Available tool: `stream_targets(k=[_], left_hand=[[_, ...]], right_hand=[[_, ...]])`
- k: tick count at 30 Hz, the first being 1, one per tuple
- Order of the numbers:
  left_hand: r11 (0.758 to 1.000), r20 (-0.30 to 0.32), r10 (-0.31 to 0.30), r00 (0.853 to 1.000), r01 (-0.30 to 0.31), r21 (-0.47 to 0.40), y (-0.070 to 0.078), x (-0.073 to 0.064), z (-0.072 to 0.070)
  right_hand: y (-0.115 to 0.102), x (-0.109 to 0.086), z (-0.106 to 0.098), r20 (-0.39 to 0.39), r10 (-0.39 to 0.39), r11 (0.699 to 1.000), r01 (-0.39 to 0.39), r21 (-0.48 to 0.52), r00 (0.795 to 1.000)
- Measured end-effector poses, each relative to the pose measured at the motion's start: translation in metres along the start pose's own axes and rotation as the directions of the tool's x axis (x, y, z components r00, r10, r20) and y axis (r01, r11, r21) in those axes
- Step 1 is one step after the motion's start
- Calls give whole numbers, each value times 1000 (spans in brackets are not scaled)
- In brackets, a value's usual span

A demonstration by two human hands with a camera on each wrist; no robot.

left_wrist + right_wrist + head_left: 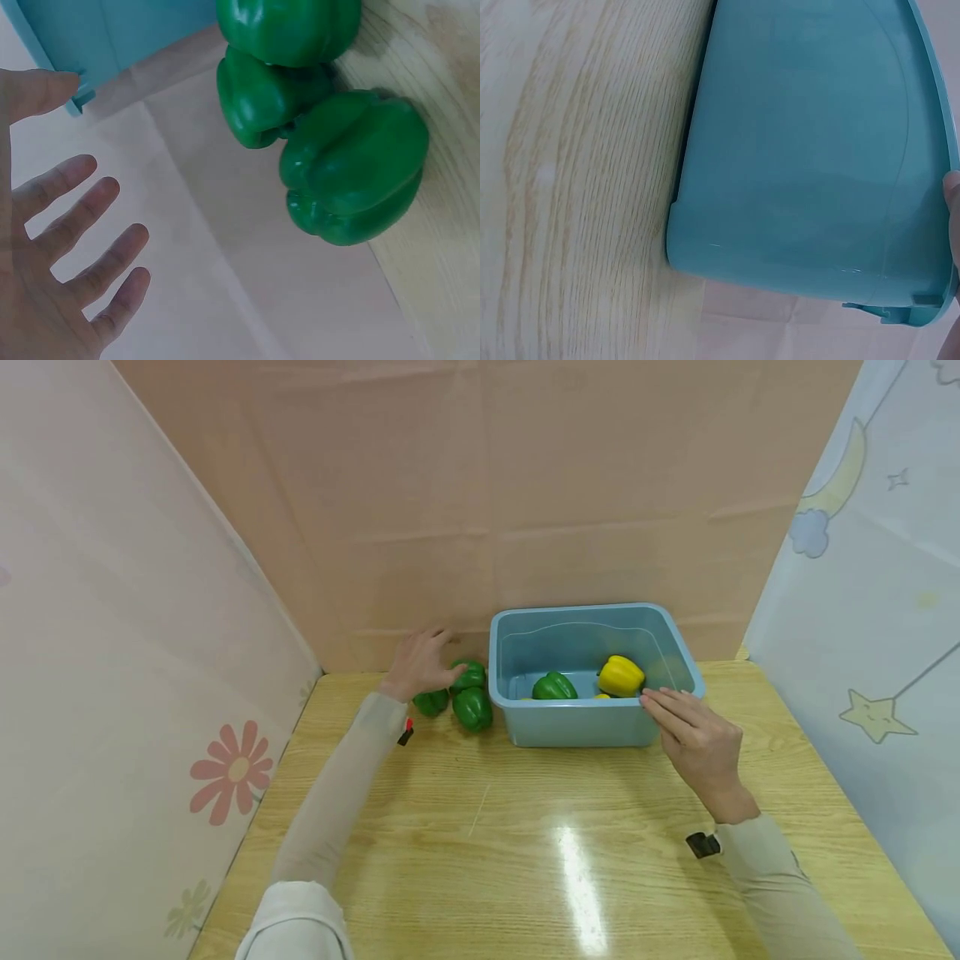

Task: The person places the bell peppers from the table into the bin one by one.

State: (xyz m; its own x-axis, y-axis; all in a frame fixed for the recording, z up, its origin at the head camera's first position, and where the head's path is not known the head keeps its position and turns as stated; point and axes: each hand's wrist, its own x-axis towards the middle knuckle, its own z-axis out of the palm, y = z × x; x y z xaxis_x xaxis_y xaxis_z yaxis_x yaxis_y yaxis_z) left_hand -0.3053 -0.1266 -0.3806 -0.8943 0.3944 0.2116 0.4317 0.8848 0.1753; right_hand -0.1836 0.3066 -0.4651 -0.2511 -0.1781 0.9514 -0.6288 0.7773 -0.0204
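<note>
My left hand (pixel 420 664) hovers at a cluster of green bell peppers, fingers spread and nothing in its grasp. In the left wrist view its fingers (pixel 82 225) are apart from the peppers. One green pepper (pixel 472 708) sits nearest the bin, another green pepper (pixel 468 674) lies behind it, and a third green pepper (pixel 431 702) is partly under the hand. My right hand (pixel 697 735) holds the near right corner of the blue plastic bin (pixel 585 727) at its rim. Inside are a green pepper (pixel 555 687) and a yellow bell pepper (pixel 621 677); the front wall partly hides the contents.
The bin stands on a wood-grain table (pixel 450 843) near a brown back sheet (pixel 487 485). Patterned white sheets rise at the left side (pixel 150 652) and right side (pixel 885 610).
</note>
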Motion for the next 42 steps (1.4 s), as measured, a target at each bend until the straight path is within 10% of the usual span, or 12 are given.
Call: stream_targets(k=[42], left_hand=[[997, 68, -78, 995, 77, 7, -41, -14, 54]], right_hand=[[1, -2, 1, -14, -10, 1000, 10, 15, 1000]])
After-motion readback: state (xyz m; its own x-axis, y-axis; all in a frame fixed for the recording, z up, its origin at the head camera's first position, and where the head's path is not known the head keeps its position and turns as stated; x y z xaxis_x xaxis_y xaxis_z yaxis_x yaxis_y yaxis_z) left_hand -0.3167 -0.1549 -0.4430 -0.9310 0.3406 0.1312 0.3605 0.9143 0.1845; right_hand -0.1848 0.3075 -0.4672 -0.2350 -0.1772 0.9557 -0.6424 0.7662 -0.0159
